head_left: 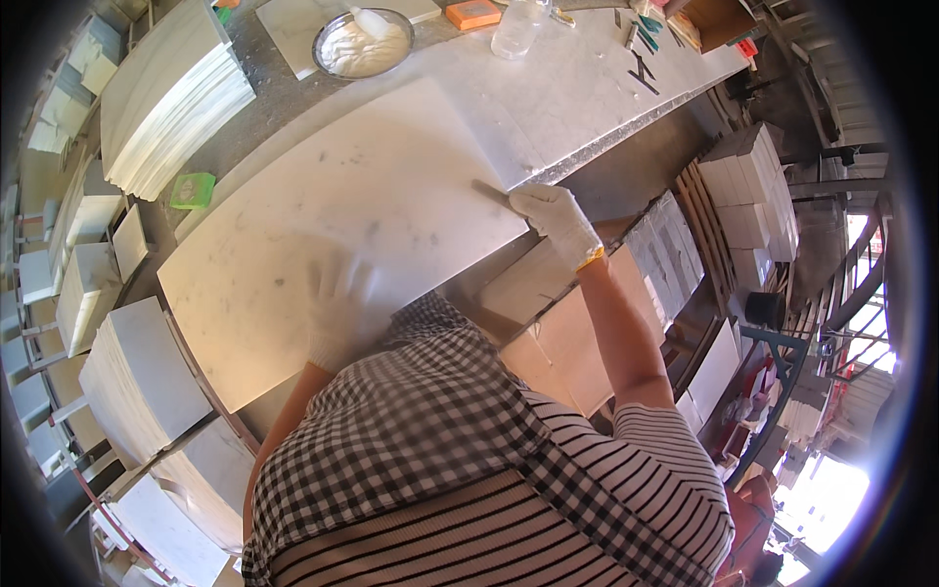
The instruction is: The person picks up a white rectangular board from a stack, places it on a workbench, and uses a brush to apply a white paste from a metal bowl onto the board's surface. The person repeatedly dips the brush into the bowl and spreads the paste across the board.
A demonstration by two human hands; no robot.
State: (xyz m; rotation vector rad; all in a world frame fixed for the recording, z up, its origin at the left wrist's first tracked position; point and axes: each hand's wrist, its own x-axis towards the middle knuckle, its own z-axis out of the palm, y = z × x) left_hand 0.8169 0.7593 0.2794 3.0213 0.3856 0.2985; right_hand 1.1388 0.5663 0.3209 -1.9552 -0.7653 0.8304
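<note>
A large white stone slab with grey specks lies on the worktable in front of me. My left hand, in a white glove, rests on the slab's near part with its fingers spread; it is somewhat blurred. At the slab's right edge, my right hand, also gloved, is closed round a thin flat blade-like tool. The tool reaches over the slab's right corner, and its exact kind is not clear.
Beyond the slab stand a metal bowl of white paste or powder, an orange block and a clear plastic container. A green packet and stacked slabs are at left. Small dark tools lie far right.
</note>
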